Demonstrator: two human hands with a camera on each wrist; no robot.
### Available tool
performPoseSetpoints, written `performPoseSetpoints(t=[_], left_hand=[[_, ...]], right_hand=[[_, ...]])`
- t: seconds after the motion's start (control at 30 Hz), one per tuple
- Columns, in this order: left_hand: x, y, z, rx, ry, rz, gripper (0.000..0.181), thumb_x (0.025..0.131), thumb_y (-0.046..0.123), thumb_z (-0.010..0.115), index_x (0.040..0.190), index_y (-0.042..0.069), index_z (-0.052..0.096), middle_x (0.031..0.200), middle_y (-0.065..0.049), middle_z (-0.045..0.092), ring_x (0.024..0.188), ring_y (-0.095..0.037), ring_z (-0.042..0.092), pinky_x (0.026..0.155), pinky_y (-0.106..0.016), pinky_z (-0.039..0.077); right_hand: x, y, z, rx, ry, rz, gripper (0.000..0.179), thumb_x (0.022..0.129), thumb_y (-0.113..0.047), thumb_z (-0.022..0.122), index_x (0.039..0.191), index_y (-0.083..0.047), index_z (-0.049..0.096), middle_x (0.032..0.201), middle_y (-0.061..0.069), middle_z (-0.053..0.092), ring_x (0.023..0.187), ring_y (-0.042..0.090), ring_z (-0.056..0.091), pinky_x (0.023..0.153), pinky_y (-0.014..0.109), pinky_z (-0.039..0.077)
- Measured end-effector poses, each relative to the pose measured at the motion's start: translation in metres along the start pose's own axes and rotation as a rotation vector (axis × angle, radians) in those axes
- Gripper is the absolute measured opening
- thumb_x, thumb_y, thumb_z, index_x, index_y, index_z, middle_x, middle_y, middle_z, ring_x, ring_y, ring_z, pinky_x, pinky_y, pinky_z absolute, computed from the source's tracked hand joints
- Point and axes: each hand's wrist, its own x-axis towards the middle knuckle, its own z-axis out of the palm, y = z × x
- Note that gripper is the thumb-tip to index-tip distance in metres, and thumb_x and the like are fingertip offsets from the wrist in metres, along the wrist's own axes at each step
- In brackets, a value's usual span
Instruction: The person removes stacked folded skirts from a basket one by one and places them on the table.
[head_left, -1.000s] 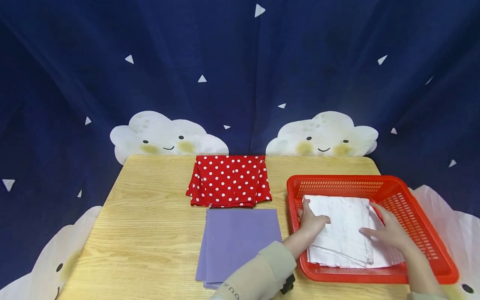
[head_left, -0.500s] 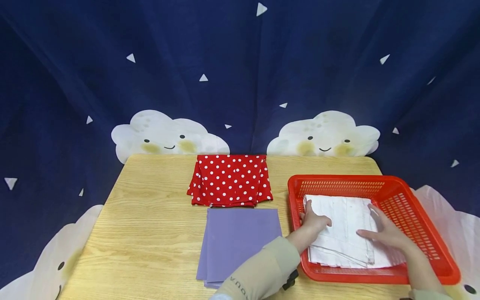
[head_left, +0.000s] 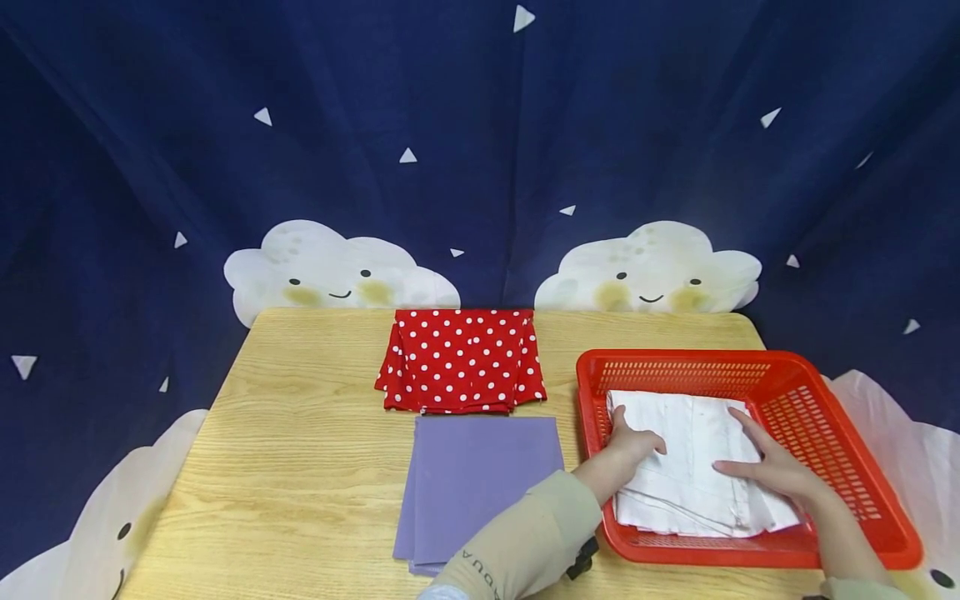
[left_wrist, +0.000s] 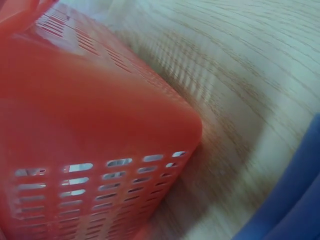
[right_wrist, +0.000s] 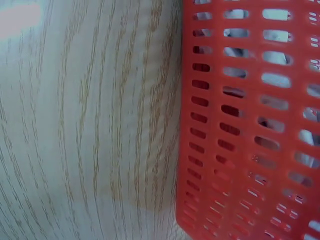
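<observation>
Folded white cloths (head_left: 686, 492) lie stacked inside a red plastic basket (head_left: 712, 553) on the right of the table. My left hand (head_left: 627, 452) holds the stack's left edge, thumb on top and fingers down along the side. At the right edge my right hand (head_left: 780, 472) grips the stack, its thumb over the top and some fingertips hidden. Neither hand shows in the wrist views. Those views look at the slotted outer wall (left_wrist: 95, 115) of the basket from the left and its slotted side (right_wrist: 205, 110) near the right hand, with white cloth behind the slots.
Left of the basket a folded purple cloth (head_left: 483, 475) lies on the wooden table (head_left: 300, 467), partly under the left sleeve (head_left: 536, 533). Behind it lies a folded red cloth with white dots (head_left: 465, 358). A dark blue curtain (head_left: 450, 125) hangs beyond the table.
My right hand has closed in slightly on the cloths. The lower white layer at the right has shifted a little to the left and bunched. The left hand stays nearly in place.
</observation>
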Motion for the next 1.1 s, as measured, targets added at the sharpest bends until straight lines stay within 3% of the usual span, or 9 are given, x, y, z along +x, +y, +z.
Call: performPoseSetpoints(t=[0.17, 0.43, 0.67, 0.9, 1.1], left_hand=[[0.0001, 0.0007, -0.0001, -0.027, -0.001, -0.009, 0.083, 0.055, -0.015, 0.063, 0.13, 0.009, 0.037, 0.119, -0.019, 0.048, 0.095, -0.026, 0.047, 0.079, -0.038, 0.046], [0.0021, -0.0011, -0.0004, -0.098, 0.013, 0.034, 0.088, 0.051, -0.018, 0.061, 0.133, 0.007, 0.04, 0.127, -0.017, 0.044, 0.097, -0.025, 0.047, 0.07, -0.038, 0.048], [0.0022, -0.0009, -0.0012, -0.066, 0.012, 0.076, 0.076, 0.051, -0.02, 0.06, 0.122, 0.005, 0.049, 0.117, -0.015, 0.049, 0.095, -0.026, 0.048, 0.075, -0.041, 0.049], [0.0012, -0.0004, -0.0028, -0.055, 0.024, 0.137, 0.07, 0.05, -0.022, 0.058, 0.113, 0.006, 0.053, 0.105, -0.011, 0.052, 0.074, -0.022, 0.047, 0.057, -0.032, 0.044], [-0.0025, -0.0003, -0.0046, -0.045, 0.01, 0.179, 0.065, 0.051, -0.023, 0.058, 0.109, 0.006, 0.05, 0.106, -0.011, 0.051, 0.086, -0.023, 0.048, 0.066, -0.035, 0.047]], right_hand=[[-0.0006, 0.0022, 0.001, -0.005, 0.001, -0.02, 0.104, 0.077, -0.032, 0.07, 0.146, -0.011, -0.006, 0.145, 0.033, -0.001, 0.124, 0.055, 0.004, 0.087, 0.074, 0.016], [-0.001, 0.0024, 0.0004, -0.018, 0.019, -0.023, 0.103, 0.077, -0.033, 0.07, 0.146, -0.011, -0.003, 0.144, 0.033, 0.003, 0.122, 0.054, 0.007, 0.086, 0.073, 0.019], [-0.0013, 0.0002, 0.0001, -0.015, 0.028, -0.007, 0.104, 0.076, -0.034, 0.07, 0.147, -0.013, -0.003, 0.144, 0.033, 0.002, 0.122, 0.054, 0.006, 0.086, 0.074, 0.019], [-0.0037, -0.0017, 0.0006, -0.005, 0.034, -0.023, 0.102, 0.076, -0.033, 0.07, 0.147, -0.013, -0.001, 0.144, 0.033, 0.004, 0.122, 0.054, 0.008, 0.086, 0.073, 0.02], [-0.0061, -0.0034, -0.001, -0.024, 0.043, -0.018, 0.101, 0.076, -0.035, 0.07, 0.147, -0.012, 0.002, 0.143, 0.034, 0.005, 0.121, 0.054, 0.01, 0.085, 0.073, 0.021]])
